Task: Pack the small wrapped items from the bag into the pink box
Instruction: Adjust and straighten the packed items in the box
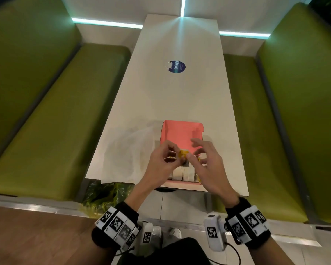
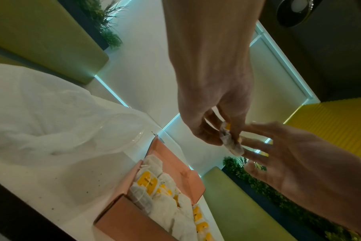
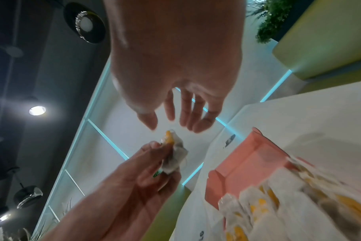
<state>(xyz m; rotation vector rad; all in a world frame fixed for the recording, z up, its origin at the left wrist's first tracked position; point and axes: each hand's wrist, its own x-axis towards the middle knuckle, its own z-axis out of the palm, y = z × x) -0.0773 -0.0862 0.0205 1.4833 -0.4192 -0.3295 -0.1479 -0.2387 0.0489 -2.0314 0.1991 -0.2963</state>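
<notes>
The left hand (image 1: 161, 161) pinched a white-and-yellow wrapped item (image 1: 183, 154) in its grip above the pink box (image 1: 180, 134). Just right of that grip, the right hand (image 1: 204, 159) hovered with fingers spread, grasping nothing. The box below held more wrapped items (image 2: 165, 192).

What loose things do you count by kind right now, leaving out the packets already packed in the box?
Pink box: 1
Plastic bag: 1
Round sticker: 1
Wrapped item, pinched in left hand: 1
Total: 4
</notes>
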